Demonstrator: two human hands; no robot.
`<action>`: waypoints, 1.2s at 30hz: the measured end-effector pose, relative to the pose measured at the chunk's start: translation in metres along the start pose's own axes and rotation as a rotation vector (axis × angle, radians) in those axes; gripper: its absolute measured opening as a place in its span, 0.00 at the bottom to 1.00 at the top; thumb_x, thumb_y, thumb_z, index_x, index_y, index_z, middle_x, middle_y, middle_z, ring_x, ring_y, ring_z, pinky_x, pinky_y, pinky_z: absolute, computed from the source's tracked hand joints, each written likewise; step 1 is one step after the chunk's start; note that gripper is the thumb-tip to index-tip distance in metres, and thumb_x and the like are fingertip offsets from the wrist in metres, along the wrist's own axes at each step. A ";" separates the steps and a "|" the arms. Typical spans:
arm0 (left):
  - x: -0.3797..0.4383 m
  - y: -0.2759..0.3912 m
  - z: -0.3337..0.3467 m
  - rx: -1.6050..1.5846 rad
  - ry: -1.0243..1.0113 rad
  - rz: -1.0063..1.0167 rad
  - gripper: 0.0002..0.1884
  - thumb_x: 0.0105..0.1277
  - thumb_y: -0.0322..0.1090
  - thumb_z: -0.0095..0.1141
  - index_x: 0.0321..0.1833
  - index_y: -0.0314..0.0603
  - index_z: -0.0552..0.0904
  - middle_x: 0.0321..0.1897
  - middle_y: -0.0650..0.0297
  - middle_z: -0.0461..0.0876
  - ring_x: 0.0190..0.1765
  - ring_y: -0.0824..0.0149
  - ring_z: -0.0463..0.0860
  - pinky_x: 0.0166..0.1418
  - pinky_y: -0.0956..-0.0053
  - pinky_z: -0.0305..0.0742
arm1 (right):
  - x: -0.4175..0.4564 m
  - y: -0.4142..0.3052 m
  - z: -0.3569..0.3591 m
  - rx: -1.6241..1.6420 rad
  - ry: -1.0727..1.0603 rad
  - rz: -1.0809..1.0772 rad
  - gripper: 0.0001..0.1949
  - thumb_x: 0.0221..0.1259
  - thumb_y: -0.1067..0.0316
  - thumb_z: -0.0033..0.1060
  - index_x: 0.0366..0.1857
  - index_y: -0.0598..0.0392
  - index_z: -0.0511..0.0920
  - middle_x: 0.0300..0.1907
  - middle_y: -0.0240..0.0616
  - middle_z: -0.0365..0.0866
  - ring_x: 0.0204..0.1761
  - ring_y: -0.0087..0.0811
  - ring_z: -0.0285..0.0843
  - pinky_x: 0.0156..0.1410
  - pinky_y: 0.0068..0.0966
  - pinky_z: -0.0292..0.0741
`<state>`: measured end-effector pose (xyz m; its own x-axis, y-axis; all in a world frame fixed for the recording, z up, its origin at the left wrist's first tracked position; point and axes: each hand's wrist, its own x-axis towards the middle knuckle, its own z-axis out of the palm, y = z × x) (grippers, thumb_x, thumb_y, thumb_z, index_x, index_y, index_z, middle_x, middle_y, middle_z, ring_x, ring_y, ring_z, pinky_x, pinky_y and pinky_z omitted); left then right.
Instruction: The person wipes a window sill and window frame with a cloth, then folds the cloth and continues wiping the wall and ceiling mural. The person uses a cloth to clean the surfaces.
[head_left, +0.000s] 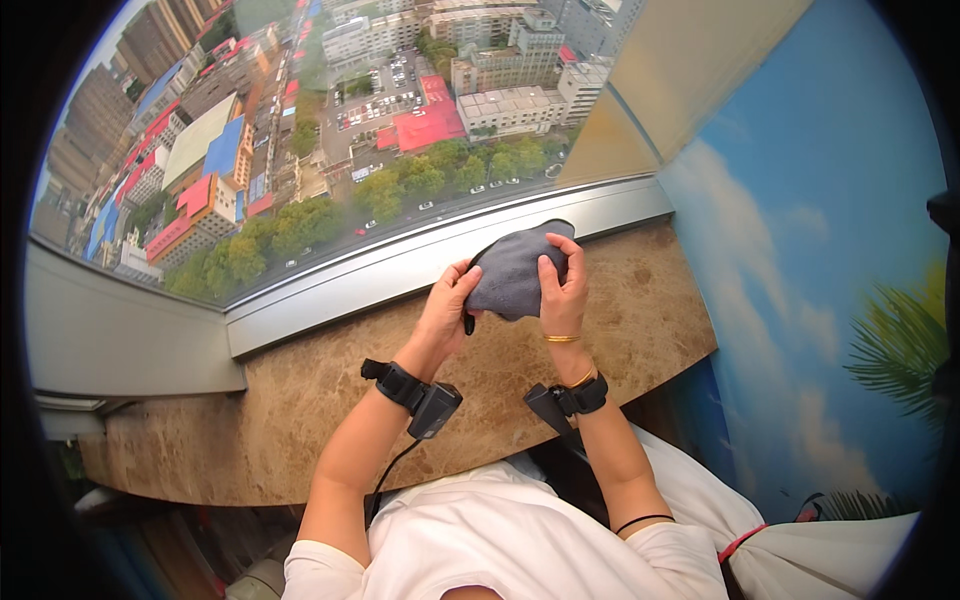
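Note:
A grey cloth (510, 274) with a dark edging is bunched between both hands, raised over the marble-patterned sill close to the window frame. My left hand (448, 307) pinches its left edge, thumb on top. A small black end (469, 323) pokes out below those fingers; whether it belongs to the cloth I cannot tell. On the right side, my right hand (564, 296) grips the cloth with thumb and fingers bent over its near face. The fingers behind the cloth are hidden.
The brown sill (322, 427) curves along the window, bordered by a pale metal frame (360, 300). A sky-painted wall (780, 180) closes off the right side. Black devices (436, 411) are strapped to both wrists, a cable trailing from the left one. A white curtain (825, 544) is tied at lower right.

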<state>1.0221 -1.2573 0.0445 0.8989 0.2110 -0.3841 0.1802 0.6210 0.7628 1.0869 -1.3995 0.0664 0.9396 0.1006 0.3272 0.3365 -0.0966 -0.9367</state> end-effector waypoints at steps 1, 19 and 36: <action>-0.005 0.009 -0.012 0.054 0.007 0.038 0.16 0.69 0.43 0.54 0.53 0.43 0.72 0.33 0.69 0.76 0.32 0.77 0.73 0.33 0.84 0.67 | -0.004 0.002 0.006 0.031 -0.002 0.016 0.12 0.62 0.70 0.52 0.49 0.59 0.74 0.47 0.40 0.77 0.50 0.35 0.74 0.57 0.28 0.69; -0.123 0.114 -0.093 1.578 -0.119 0.801 0.42 0.54 0.28 0.65 0.71 0.49 0.59 0.55 0.62 0.74 0.56 0.63 0.76 0.71 0.55 0.56 | -0.069 -0.078 0.106 -0.029 -0.780 -0.034 0.24 0.59 0.75 0.56 0.60 0.55 0.64 0.40 0.47 0.82 0.43 0.42 0.83 0.45 0.31 0.76; -0.213 0.091 -0.196 1.641 0.033 0.871 0.07 0.57 0.26 0.59 0.36 0.44 0.76 0.42 0.66 0.79 0.52 0.64 0.76 0.62 0.60 0.62 | -0.138 -0.055 0.094 -0.643 -0.615 -0.787 0.05 0.50 0.74 0.56 0.29 0.48 0.77 0.29 0.27 0.78 0.37 0.27 0.76 0.54 0.30 0.63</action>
<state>0.7686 -1.0973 0.0937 0.9351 0.0549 0.3500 -0.0942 -0.9138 0.3950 0.9332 -1.3151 0.0612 0.3318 0.7962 0.5059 0.9425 -0.2576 -0.2129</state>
